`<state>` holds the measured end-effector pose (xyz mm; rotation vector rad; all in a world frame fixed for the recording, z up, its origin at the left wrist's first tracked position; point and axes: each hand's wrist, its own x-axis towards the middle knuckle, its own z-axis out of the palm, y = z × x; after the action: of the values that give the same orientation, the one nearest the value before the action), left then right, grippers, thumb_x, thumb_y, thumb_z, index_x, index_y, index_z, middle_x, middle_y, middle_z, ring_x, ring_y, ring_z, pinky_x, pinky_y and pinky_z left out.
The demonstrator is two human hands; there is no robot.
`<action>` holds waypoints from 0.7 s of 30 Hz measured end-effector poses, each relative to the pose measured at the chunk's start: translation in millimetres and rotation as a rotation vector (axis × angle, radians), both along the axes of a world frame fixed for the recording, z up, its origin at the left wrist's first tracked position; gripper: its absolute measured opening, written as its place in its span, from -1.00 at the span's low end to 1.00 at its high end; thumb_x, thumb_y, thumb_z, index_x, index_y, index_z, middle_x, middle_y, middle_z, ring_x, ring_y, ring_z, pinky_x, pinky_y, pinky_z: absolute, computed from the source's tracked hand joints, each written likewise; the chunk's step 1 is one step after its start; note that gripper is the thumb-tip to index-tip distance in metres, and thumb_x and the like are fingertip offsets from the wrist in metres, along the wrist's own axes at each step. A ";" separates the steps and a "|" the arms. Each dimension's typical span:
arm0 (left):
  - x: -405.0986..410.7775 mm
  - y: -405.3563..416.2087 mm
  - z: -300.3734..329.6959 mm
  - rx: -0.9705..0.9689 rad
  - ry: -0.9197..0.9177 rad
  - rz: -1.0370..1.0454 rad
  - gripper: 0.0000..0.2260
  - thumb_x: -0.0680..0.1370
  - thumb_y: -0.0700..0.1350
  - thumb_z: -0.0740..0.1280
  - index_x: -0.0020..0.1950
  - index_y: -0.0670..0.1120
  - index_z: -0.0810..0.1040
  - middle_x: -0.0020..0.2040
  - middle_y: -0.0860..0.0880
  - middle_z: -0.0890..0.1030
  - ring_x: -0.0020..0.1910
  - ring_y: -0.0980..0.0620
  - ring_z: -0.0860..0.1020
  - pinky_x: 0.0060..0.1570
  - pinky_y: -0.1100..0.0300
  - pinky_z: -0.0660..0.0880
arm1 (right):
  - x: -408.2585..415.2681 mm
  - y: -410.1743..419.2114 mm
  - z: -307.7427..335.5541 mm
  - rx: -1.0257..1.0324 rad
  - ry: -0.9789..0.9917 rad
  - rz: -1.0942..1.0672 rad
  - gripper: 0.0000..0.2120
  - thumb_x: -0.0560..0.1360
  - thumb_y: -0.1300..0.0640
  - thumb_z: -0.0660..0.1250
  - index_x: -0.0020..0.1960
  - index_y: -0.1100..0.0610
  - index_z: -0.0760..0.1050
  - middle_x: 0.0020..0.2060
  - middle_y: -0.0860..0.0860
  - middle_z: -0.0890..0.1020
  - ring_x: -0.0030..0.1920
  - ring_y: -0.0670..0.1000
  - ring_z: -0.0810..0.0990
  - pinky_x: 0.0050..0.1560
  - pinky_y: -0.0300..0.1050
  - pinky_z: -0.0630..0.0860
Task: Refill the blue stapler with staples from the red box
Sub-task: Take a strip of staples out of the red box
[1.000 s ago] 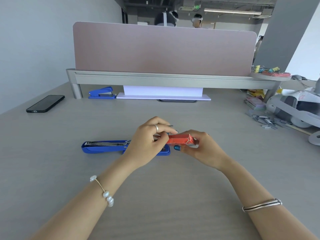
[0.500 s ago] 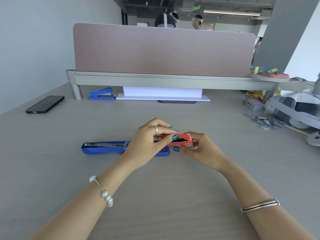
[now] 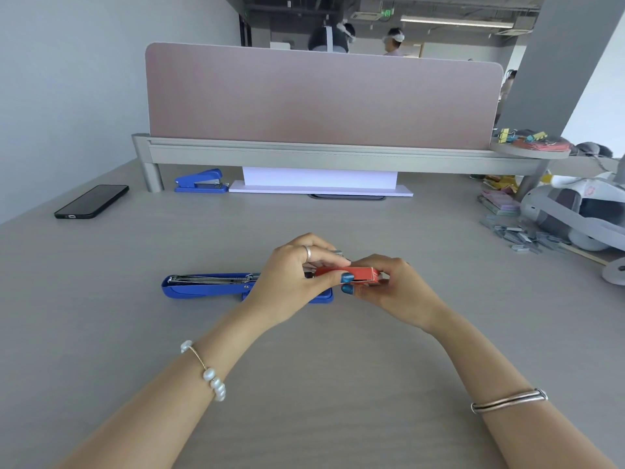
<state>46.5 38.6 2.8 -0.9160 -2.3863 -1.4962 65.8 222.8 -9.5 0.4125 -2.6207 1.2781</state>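
Observation:
The blue stapler (image 3: 203,287) lies flat on the grey desk at centre left, opened out, its metal staple channel facing up. Just right of it I hold the small red box (image 3: 358,274) a little above the desk. My right hand (image 3: 395,292) grips the box from the right and below. My left hand (image 3: 291,282) pinches the box's left end with thumb and fingers, covering the stapler's right part. A grey strip of staples (image 3: 338,253) pokes out behind my left fingers.
A second blue stapler (image 3: 199,181) sits at the back under the divider shelf, beside a white paper stack (image 3: 321,184). A black phone (image 3: 91,201) lies far left. Loose staple strips (image 3: 521,235), note pads and a white headset (image 3: 575,211) crowd the right edge.
Both hands and the red box stay almost in place. My left thumb has slid over the box's left end, and the box now lies flatter.

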 end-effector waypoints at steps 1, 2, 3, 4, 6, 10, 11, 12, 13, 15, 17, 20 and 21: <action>0.1 0.0 0.0 0.004 0.004 0.010 -0.84 0.41 -0.14 0.46 -0.04 0.03 0.67 -0.05 0.13 0.57 -0.07 0.24 0.54 -0.06 0.46 0.42 | 0.2 -0.1 0.9 -0.011 -0.008 -0.008 -0.83 0.36 0.14 0.45 -0.07 -0.03 0.59 -0.09 0.03 0.65 -0.14 -0.09 0.58 -0.11 -0.27 0.47; -0.1 -0.2 0.5 0.009 0.008 0.020 -0.84 0.41 -0.12 0.45 -0.03 0.05 0.66 -0.04 0.13 0.56 -0.06 0.25 0.54 -0.06 0.47 0.42 | 0.4 -0.1 2.0 -0.020 -0.017 -0.015 -0.83 0.36 0.14 0.45 -0.06 -0.02 0.59 -0.09 0.03 0.65 -0.13 -0.07 0.59 -0.09 -0.23 0.49; -0.5 -1.0 1.0 0.018 0.008 0.028 -0.83 0.42 -0.12 0.44 -0.01 0.06 0.66 -0.03 0.14 0.56 -0.05 0.27 0.53 -0.06 0.48 0.42 | 0.5 -0.3 3.1 -0.024 -0.018 -0.022 -0.81 0.35 0.14 0.45 -0.05 -0.01 0.60 -0.09 0.04 0.64 -0.11 -0.04 0.59 -0.06 -0.19 0.49; -0.7 -1.9 1.9 0.035 0.003 0.031 -0.81 0.43 -0.14 0.43 0.00 0.08 0.64 -0.02 0.16 0.54 -0.05 0.28 0.53 -0.05 0.49 0.41 | -0.1 0.2 3.8 -0.023 -0.007 -0.035 -0.79 0.35 0.15 0.46 -0.03 -0.01 0.60 -0.08 0.03 0.63 -0.09 -0.02 0.59 -0.05 -0.21 0.49; -2.3 -4.3 3.4 0.076 -0.009 0.039 -0.77 0.47 -0.20 0.38 0.03 0.10 0.62 -0.03 0.18 0.53 -0.07 0.29 0.54 -0.02 0.48 0.42 | -2.7 3.1 4.4 -0.015 0.041 -0.099 -0.72 0.33 0.19 0.47 0.02 -0.02 0.60 -0.07 0.00 0.59 -0.07 -0.05 0.56 -0.08 -0.42 0.43; -10.8 -11.8 4.9 0.096 -0.021 0.105 -0.68 0.51 -0.32 0.27 -0.01 0.10 0.63 -0.05 0.16 0.55 -0.06 0.25 0.54 -0.10 0.49 0.41 | -6.6 17.0 2.8 0.127 0.162 -0.317 -0.64 0.35 0.28 0.41 0.11 0.01 0.57 -0.03 0.00 0.45 0.07 0.04 0.44 0.04 -0.35 0.31; -12.8 -13.8 5.2 0.097 -0.030 0.113 -0.66 0.51 -0.34 0.25 -0.03 0.09 0.63 -0.05 0.14 0.56 -0.06 0.24 0.54 -0.15 0.51 0.38 | -6.6 20.7 2.9 0.186 0.175 -0.350 -0.64 0.37 0.29 0.39 0.12 0.02 0.57 -0.01 0.01 0.43 0.11 0.07 0.40 0.07 -0.26 0.29; -15.1 -16.2 4.7 0.093 -0.037 0.121 -0.65 0.51 -0.35 0.24 -0.04 0.10 0.63 -0.05 0.12 0.58 -0.08 0.23 0.54 -0.19 0.51 0.37 | -6.3 23.5 3.3 0.240 0.170 -0.364 -0.64 0.38 0.30 0.37 0.12 0.01 0.56 0.00 0.02 0.42 0.13 0.09 0.36 0.08 -0.22 0.27; -16.9 -18.4 4.1 0.088 -0.043 0.129 -0.64 0.52 -0.34 0.24 -0.05 0.12 0.63 -0.05 0.09 0.60 -0.13 0.20 0.55 -0.23 0.50 0.36 | -5.4 25.3 3.9 0.284 0.155 -0.363 -0.65 0.39 0.30 0.36 0.11 0.01 0.57 0.01 0.01 0.41 0.14 0.08 0.34 0.09 -0.20 0.26; -20.7 -22.1 2.4 0.069 -0.072 0.140 -0.66 0.52 -0.28 0.26 -0.05 0.18 0.63 -0.04 -0.01 0.65 -0.19 -0.05 0.56 -0.24 0.27 0.46 | -3.6 26.5 4.0 0.336 0.095 -0.327 -0.67 0.37 0.27 0.37 0.08 -0.02 0.58 0.03 -0.03 0.38 0.16 0.07 0.30 0.10 -0.18 0.29; -21.8 -24.3 2.1 0.040 -0.115 0.118 -0.68 0.52 -0.25 0.27 -0.01 0.18 0.62 0.01 -0.06 0.67 -0.10 -0.18 0.58 -0.09 0.01 0.53 | -0.6 24.5 5.7 0.357 -0.016 -0.265 -0.66 0.32 0.21 0.45 0.06 -0.04 0.57 0.11 -0.03 0.36 0.18 0.04 0.25 0.11 -0.19 0.25; -20.7 -25.0 -0.7 0.015 -0.166 0.053 -0.68 0.54 -0.27 0.26 0.08 0.14 0.60 0.05 0.02 0.66 -0.09 0.19 0.62 -0.10 0.38 0.48 | 6.5 21.3 12.7 0.344 -0.262 -0.135 -0.52 0.22 0.00 0.53 0.12 -0.11 0.52 0.16 -0.10 0.31 0.19 -0.07 0.19 0.14 -0.20 0.16; -19.7 -24.2 -0.8 0.003 -0.178 0.041 -0.68 0.54 -0.27 0.25 0.12 0.12 0.58 -0.01 0.04 0.65 -0.13 0.26 0.61 -0.16 0.48 0.43 | 8.9 20.8 15.8 0.345 -0.328 -0.099 -0.49 0.20 -0.06 0.53 0.12 -0.13 0.50 0.15 -0.13 0.30 0.20 -0.09 0.19 0.16 -0.19 0.16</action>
<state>26.7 14.4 2.0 -0.7568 -2.5073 -1.6280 74.7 243.7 6.3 0.1256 -3.1057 0.9283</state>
